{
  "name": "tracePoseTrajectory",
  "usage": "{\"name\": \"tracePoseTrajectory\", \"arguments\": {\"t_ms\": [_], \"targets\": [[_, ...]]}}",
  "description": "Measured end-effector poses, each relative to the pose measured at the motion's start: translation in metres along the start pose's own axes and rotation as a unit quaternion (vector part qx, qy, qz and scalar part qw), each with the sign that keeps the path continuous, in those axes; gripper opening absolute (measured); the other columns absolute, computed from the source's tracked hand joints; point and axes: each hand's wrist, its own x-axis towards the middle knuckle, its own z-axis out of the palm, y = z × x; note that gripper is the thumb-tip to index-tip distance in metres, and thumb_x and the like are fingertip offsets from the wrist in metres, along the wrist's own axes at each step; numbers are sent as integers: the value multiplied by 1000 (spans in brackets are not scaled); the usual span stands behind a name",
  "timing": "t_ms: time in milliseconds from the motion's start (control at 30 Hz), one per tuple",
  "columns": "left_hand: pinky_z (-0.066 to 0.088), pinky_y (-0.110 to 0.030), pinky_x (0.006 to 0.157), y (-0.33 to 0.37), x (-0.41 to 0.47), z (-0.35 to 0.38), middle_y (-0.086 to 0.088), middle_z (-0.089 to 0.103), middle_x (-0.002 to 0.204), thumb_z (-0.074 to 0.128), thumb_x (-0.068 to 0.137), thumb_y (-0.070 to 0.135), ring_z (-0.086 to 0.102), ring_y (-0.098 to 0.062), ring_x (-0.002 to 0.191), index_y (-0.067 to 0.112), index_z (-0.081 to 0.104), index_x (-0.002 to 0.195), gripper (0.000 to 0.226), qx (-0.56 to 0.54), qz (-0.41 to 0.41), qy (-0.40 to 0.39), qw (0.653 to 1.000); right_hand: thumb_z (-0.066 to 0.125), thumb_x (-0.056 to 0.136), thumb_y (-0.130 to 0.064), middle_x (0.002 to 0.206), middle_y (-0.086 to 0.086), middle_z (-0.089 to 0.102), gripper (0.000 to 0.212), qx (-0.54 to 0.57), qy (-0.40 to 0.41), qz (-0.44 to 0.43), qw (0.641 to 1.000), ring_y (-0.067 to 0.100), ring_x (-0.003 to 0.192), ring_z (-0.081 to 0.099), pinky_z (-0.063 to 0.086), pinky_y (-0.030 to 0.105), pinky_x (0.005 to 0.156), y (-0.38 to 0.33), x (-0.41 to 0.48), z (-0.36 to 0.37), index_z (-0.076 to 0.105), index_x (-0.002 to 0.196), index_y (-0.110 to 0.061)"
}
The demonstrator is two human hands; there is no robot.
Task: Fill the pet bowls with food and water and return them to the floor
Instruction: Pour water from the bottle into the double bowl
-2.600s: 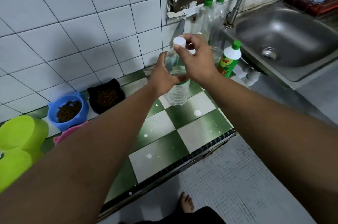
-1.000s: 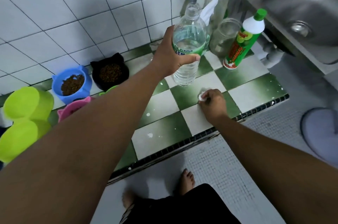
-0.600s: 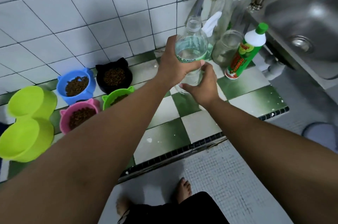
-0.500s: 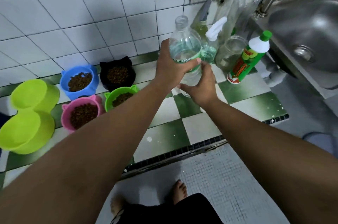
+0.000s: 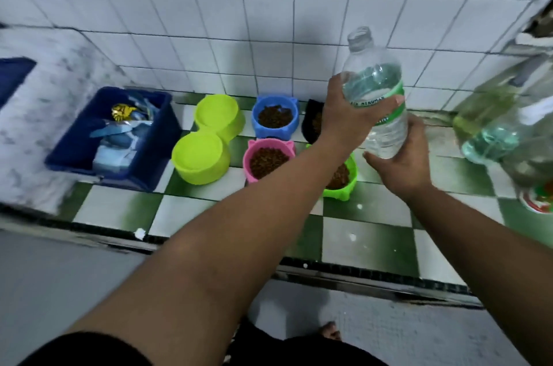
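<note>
Water bottle point(image 5: 377, 102) now nearer the food bowls point(image 5: 250, 147)

Bare forearms point(image 5: 239, 234), black sleeve point(image 5: 89, 349) on the left arm, black garment point(image 5: 302, 353) below, bare toes point(image 5: 330, 333)

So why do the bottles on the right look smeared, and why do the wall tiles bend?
Head view: the bottles at the right edge are smeared, probably motion blur; the water bottle in the left hand is fairly sharp; the wide-angle lens bows the lines of the wall tiles.
</note>
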Motion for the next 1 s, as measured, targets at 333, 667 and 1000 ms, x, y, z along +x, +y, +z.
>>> {"name": "tracePoseTrajectory", "arguments": {"t_ms": [333,667,1000], "targets": [[57,-50,96,-10,43,-125,0,58,133,95,51,50,63,-21,116,24,46,133,99,-73,-112,66,989,88,65,-27,137,12,52,95,-207,-73,-54,974,34,126,48,40,52,104,-66,17,90,36,144,-22],[65,-45,73,-33,79,-180,-4,60,127,87,79,35,67,-14,93,17,52,127,62,-176,-236,57,954,84,71,-31,140,12,47,89,-324,-103,-74,937,33,130,41,29,52,107,-80,40,134,35,145,-26],[64,-50,70,-64,101,-186,-10,67,113,87,78,32,72,-31,97,21,51,115,52,-223,-312,73,921,87,66,-37,136,9,50,94,-411,-110,-106,899,31,125,45,29,50,105,-81,46,139,35,143,-28]]}}
